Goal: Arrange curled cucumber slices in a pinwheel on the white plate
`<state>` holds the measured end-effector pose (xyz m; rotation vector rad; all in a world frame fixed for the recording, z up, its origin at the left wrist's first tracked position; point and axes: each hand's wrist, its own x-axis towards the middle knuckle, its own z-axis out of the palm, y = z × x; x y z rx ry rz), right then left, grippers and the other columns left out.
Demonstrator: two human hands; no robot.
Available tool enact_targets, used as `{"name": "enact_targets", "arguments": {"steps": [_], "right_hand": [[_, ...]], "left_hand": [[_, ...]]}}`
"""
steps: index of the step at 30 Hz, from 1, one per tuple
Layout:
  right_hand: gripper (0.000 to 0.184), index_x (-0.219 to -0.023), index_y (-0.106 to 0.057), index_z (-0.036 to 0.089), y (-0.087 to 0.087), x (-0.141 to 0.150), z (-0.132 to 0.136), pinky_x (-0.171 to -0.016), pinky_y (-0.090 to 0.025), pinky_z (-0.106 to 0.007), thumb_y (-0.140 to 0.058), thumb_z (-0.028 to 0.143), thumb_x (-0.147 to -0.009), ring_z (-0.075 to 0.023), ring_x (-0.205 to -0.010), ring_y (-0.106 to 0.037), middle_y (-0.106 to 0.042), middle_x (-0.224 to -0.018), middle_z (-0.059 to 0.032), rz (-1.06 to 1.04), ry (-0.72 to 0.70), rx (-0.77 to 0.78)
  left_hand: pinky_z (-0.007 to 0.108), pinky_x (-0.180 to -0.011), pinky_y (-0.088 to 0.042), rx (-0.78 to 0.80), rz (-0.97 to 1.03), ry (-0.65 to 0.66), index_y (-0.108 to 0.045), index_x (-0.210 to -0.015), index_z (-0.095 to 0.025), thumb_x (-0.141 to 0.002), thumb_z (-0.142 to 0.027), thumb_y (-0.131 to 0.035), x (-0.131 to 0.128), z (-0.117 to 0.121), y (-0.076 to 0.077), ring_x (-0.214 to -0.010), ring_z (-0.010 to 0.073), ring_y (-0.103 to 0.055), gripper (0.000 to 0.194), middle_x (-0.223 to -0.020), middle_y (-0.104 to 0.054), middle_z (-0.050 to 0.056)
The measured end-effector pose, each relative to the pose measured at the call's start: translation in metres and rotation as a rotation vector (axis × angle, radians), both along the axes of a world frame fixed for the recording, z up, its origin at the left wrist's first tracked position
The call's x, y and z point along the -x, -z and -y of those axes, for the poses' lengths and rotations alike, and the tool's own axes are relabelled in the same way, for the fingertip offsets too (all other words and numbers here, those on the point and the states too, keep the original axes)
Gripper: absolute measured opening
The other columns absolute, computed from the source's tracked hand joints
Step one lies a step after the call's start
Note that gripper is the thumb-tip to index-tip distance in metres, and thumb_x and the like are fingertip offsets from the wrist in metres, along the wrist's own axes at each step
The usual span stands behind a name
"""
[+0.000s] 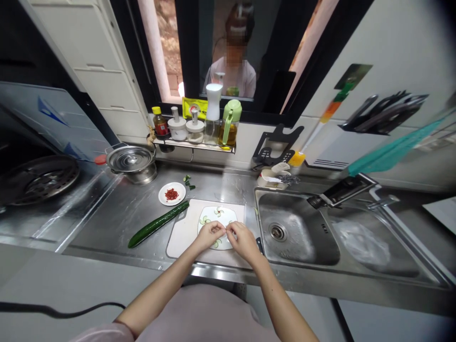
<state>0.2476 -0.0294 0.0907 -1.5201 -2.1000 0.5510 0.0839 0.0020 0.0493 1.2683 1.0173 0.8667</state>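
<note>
My left hand (210,235) and my right hand (242,239) meet over a white plate (209,210), fingertips pinched close together. Anything between them is too small to make out. Thin green-edged slices (218,212) lie on the plate in small curved clusters; my hands hide part of it. Under the plate is a pale cutting board (178,241). A long cucumber (158,224) rests with one end on the board's left corner. Behind it, a small white dish (162,194) holds chopped red bits (171,194). A dark handle (260,245) shows beside my right wrist.
Green scraps (189,182) lie behind the board. To the right is a steel sink (299,232) with a faucet (342,190). A lidded steel pot (131,161) stands back left near the stove (39,180). Bottles and jars line a shelf (195,145) below the window.
</note>
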Motion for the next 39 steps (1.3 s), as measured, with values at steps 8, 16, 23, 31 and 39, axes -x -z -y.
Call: {"name": "enact_targets", "arguments": {"steps": [8,16,23,31,39], "right_hand": [[0.013,-0.083,-0.060,0.020,0.007,-0.036,-0.012,-0.066,-0.034,-0.024,-0.048,0.024,-0.087,-0.0158,-0.073,-0.054,-0.060,-0.074,-0.0016,-0.033,0.201,0.083],[0.012,-0.088,-0.062,0.019,0.041,-0.038,-0.023,-0.064,-0.030,-0.023,-0.049,0.020,-0.087,-0.0147,-0.075,-0.054,-0.065,-0.083,-0.0029,0.198,0.157,0.217],[0.019,-0.099,-0.062,0.020,0.052,-0.027,-0.034,-0.067,-0.032,-0.024,-0.045,0.024,-0.093,-0.0164,-0.087,-0.058,-0.068,-0.101,-0.0056,0.357,0.152,0.333],[0.025,-0.106,-0.062,0.020,0.054,-0.025,-0.038,-0.072,-0.035,-0.025,-0.039,0.025,-0.096,-0.0176,-0.093,-0.059,-0.068,-0.106,-0.0077,0.419,0.110,0.333],[0.027,-0.108,-0.063,0.020,0.056,-0.022,-0.041,-0.077,-0.038,-0.026,-0.038,0.025,-0.097,-0.0198,-0.099,-0.059,-0.068,-0.108,-0.0092,0.459,0.097,0.340]], "left_hand": [[0.025,-0.066,-0.043,-0.014,-0.166,-0.087,-0.067,-0.079,-0.019,-0.069,-0.042,-0.068,0.014,-0.016,0.014,-0.067,0.0140,-0.057,0.025,-0.074,-0.066,0.002],[0.027,-0.067,-0.041,-0.155,-0.682,0.037,-0.070,-0.088,-0.023,-0.076,-0.031,-0.063,0.000,-0.036,0.018,-0.069,0.0166,-0.061,0.016,-0.082,-0.072,0.001],[0.028,-0.080,-0.043,-0.162,-0.921,0.174,-0.069,-0.096,-0.025,-0.081,-0.031,-0.056,-0.028,-0.045,0.018,-0.094,0.0202,-0.064,0.020,-0.095,-0.073,0.001],[0.033,-0.088,-0.041,-0.186,-0.996,0.210,-0.069,-0.098,-0.026,-0.084,-0.023,-0.050,-0.042,-0.048,0.022,-0.100,0.0220,-0.064,0.023,-0.098,-0.073,0.003],[0.035,-0.089,-0.038,-0.191,-1.002,0.233,-0.068,-0.095,-0.024,-0.086,-0.026,-0.052,-0.048,-0.048,0.021,-0.099,0.0227,-0.063,0.019,-0.097,-0.073,0.004]]}}
